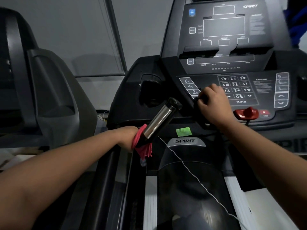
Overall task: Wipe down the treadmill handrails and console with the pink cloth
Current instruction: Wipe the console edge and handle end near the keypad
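Filling the upper right, the treadmill console point(232, 63) (branded SPIRIT) rises behind two short handrail grips. The left hand point(127, 138) curls round the base of the chrome-and-black left grip point(159, 118), with the pink cloth point(142, 146) bunched between palm and bar, its ends hanging. The right hand point(214, 103) grasps the black right grip point(201, 121) before the keypad point(237, 90).

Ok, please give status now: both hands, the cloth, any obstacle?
Left hand grips pink cloth round chrome handgrip base. Right hand curled on black grip by keypad. White cord runs close beside cloth.
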`<state>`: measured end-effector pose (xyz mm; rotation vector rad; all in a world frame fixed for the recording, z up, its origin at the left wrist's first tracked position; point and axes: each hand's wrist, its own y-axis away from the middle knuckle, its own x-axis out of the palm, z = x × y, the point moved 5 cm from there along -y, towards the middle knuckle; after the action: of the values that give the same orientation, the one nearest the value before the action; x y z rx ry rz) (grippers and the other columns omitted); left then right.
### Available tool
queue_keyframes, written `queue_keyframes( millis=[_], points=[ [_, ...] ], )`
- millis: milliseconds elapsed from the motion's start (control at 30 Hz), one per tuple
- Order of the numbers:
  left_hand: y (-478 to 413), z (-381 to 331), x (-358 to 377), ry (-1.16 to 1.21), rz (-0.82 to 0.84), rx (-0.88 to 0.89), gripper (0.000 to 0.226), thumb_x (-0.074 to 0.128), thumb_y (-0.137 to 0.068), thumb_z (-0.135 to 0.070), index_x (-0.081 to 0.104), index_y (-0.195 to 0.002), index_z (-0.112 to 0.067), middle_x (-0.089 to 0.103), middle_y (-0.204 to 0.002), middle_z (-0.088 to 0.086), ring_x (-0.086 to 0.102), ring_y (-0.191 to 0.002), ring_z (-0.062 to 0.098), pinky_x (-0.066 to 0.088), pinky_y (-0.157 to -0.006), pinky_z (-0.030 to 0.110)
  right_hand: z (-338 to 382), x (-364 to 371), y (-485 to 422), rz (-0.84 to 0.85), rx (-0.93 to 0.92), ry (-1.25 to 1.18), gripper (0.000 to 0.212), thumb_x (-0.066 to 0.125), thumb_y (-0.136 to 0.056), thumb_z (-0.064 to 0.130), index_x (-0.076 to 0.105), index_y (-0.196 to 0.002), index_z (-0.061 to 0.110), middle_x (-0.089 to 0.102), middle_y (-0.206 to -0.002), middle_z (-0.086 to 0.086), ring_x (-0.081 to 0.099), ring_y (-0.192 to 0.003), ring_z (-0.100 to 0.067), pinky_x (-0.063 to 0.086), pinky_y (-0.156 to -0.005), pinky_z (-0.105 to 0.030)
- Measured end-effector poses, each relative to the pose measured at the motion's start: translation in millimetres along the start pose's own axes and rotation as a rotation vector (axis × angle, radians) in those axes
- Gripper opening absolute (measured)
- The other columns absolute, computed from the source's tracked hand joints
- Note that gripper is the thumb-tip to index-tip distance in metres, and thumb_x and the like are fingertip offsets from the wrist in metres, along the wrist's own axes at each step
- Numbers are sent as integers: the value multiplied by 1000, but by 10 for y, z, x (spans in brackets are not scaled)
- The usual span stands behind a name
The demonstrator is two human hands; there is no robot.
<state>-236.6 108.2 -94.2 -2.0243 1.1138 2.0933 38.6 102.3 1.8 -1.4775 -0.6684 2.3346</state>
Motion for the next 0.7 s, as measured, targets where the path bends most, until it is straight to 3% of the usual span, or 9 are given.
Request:
queue_keyframes(
  millis=[133, 233, 300, 400, 500, 600, 667, 700],
  points=[
    [146, -179, 53, 516, -188, -60, 46, 85, -65, -12, 67, -107, -13, 68, -100, -2, 64, -96, 12, 50, -84, 18, 12, -15, -5, 18, 8, 11, 10, 57, -84, 8, 59, -90, 0, 51, -95, -16, 44, -94, -32, 35, -81, -37],
    [241, -333, 28, 814, -316, -90, 47, 85, -67, -9, 67, -109, -14, 66, -95, -9, 62, -91, 3, 42, -73, 1, 26, -22, -3, 27, 20, 19, 12, 55, -85, 10, 58, -92, 0, 50, -96, -15, 43, -95, -31, 35, -82, -37],
    [258, -390, -6, 902, -318, -100, 49, 85, -67, -11, 66, -112, -14, 66, -98, -8, 64, -99, 8, 43, -77, 5, 26, -23, 2, 28, 26, 23, 12, 55, -85, 10, 59, -92, 1, 50, -95, -15, 43, -95, -31, 35, -82, -37],
    [309, -450, -79, 990, -196, -48, 72, 88, -64, -21, 53, -127, -13, 65, -116, -3, 59, -114, 13, 44, -98, 21, 25, -19, -8, 16, 23, 24, 11, 57, -84, 9, 59, -90, 0, 51, -94, -16, 44, -94, -32, 35, -81, -38],
    [395, -429, -78, 1021, -2, -27, 108, 86, -59, -32, 26, -146, -12, 60, -127, 1, 57, -117, 12, 43, -104, 30, 25, -17, -15, 4, 18, 18, 10, 58, -83, 9, 59, -89, 1, 51, -93, -16, 44, -94, -33, 37, -82, -40],
    [448, -363, 25, 718, 56, -101, 116, 78, -77, -32, -10, -152, -15, 40, -145, 5, 42, -131, 14, 34, -111, 29, 12, -7, -18, 6, 18, 20, 10, 58, -82, 8, 59, -88, 0, 51, -93, -18, 44, -94, -33, 37, -81, -40],
    [441, -346, 72, 531, -91, -110, 106, 71, -83, -31, -9, -151, -15, 28, -150, 9, 27, -140, 20, 24, -115, 28, 8, -5, -17, -7, 2, 15, 10, 59, -81, 6, 59, -87, -1, 51, -92, -20, 45, -92, -35, 36, -80, -40],
    [437, -344, 63, 481, -213, -97, 93, 70, -84, -27, 6, -151, -15, 36, -144, 10, 32, -137, 22, 26, -111, 24, 4, -3, -15, -12, -1, 13, 9, 59, -81, 6, 59, -87, -2, 51, -92, -20, 46, -92, -35, 36, -80, -40]
  ],
)
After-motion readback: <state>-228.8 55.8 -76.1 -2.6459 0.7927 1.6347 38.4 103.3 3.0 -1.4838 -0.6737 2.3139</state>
